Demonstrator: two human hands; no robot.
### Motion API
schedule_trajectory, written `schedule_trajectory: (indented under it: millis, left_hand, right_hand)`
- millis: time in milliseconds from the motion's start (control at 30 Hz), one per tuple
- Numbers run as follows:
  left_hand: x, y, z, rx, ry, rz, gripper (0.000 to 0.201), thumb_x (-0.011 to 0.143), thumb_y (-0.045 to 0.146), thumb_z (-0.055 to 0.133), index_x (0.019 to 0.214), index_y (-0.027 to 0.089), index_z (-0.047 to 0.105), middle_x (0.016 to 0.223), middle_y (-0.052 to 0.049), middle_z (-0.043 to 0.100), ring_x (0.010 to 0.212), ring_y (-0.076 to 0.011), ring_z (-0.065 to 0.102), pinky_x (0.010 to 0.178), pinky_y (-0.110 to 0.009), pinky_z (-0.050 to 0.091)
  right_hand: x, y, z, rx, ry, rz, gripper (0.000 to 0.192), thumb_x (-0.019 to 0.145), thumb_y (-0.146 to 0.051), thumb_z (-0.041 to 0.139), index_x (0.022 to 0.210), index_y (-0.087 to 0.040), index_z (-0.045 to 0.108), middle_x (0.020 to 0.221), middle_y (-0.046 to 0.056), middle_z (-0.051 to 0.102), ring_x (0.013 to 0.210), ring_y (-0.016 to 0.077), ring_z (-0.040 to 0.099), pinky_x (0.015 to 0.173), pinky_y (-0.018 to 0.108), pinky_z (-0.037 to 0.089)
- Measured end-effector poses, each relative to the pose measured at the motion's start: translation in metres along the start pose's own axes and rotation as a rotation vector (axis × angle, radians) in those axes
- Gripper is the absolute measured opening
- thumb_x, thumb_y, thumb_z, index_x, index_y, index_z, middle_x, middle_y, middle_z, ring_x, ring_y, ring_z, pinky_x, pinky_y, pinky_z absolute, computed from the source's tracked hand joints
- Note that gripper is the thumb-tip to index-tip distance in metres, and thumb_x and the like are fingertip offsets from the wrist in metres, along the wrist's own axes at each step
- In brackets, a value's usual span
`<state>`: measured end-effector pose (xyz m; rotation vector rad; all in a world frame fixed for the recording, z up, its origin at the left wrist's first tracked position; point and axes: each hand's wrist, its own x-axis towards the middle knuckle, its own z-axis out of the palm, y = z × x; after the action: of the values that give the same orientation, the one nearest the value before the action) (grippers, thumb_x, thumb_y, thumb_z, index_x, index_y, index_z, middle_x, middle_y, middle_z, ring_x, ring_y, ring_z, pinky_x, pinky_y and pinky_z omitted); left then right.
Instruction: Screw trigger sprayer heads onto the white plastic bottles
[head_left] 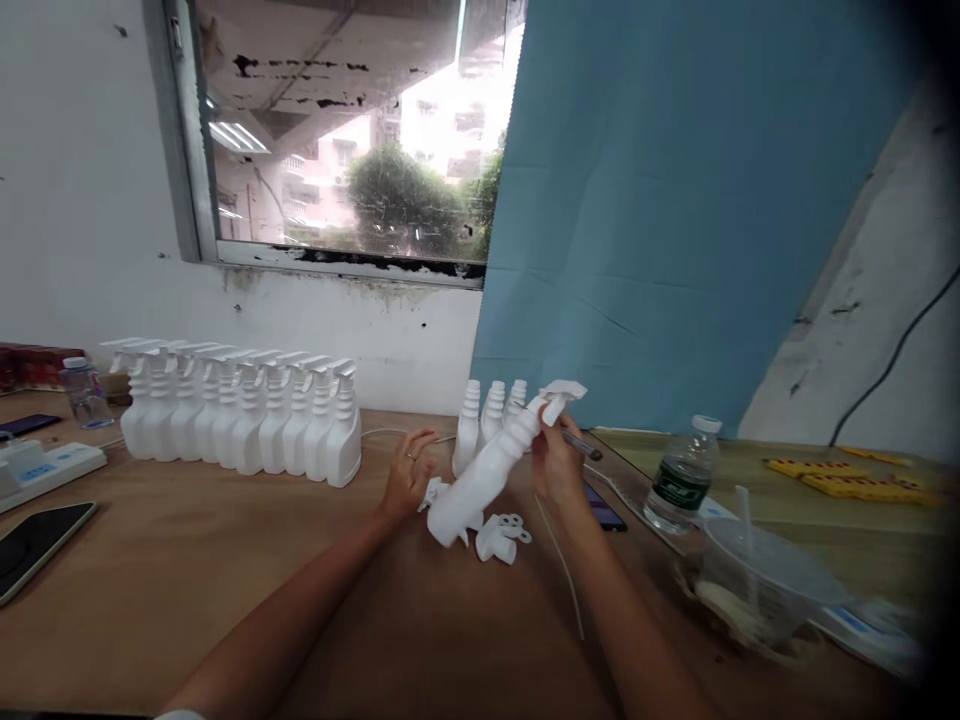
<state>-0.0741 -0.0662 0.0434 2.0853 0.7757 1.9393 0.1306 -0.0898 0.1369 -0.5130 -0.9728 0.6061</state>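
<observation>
Daylight is entering through the window (352, 130) in the white wall (75, 200); a blue curtain (675, 200) is hanging behind the wooden desk (187, 560).

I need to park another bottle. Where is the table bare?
Bare wood lies between the phone and the left hand, in front of the bottle row. Crowded: around the tilted bottle, the loose parts, and the cup on the right.

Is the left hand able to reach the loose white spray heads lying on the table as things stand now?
Probably yes. The left hand is open just beside the loose spray heads, and only the tilted spray bottle, held at its top by the right hand, lies partly over them.
</observation>
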Motion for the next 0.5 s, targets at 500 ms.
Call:
schedule_trajectory:
  millis: [500]
  left_hand:
    - [0.002,0.019,0.002,-0.138,-0.167,-0.287,0.036,0.075,0.034,0.072,0.109,0.024,0.068,0.104,-0.007,0.071,0.098,-0.0313,0.063,0.091,-0.041,0.045]
  right_hand:
    - [-0.010,0.005,0.001,-0.141,0.089,0.011,0.034,0.063,-0.045,0.078,0.073,-0.018,0.059,0.070,-0.003,0.060,0.061,0.0117,0.050,0.060,0.023,0.038]
